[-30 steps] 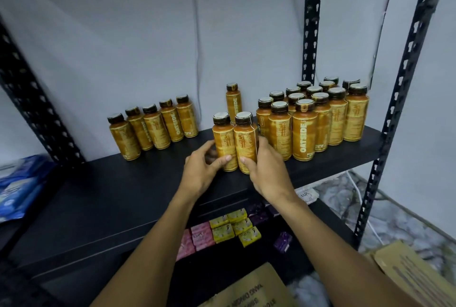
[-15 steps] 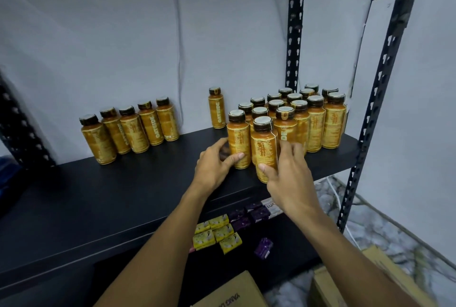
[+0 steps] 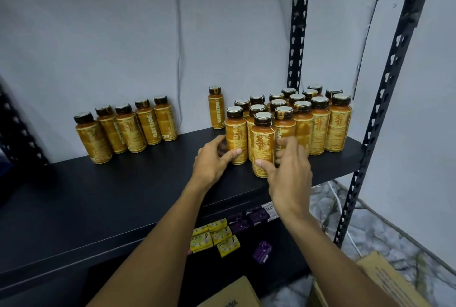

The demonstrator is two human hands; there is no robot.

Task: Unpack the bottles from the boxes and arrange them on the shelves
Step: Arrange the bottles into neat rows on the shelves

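Amber bottles with dark caps stand on a black shelf [image 3: 103, 198]. My left hand [image 3: 212, 161] grips the lower part of one upright bottle [image 3: 236, 134] at the left front of a packed cluster [image 3: 318, 124]. My right hand [image 3: 288, 171] holds the frontmost bottle [image 3: 263, 144], thumb on its base and fingers curled round its right side. A row of several bottles [image 3: 128, 129] lines the back left, and a single bottle [image 3: 216, 107] stands alone by the wall.
Black perforated uprights [image 3: 377, 119] frame the shelf's right end. On the lower shelf lie yellow packets [image 3: 214, 235] and purple packets [image 3: 249, 218]. Cardboard boxes [image 3: 385, 279] sit on the floor at the bottom right. The shelf's left front part is bare.
Both hands have slid their two bottles rightward against the cluster, the right-hand bottle now sitting further forward. The camera has turned, so the shelf appears shifted left.
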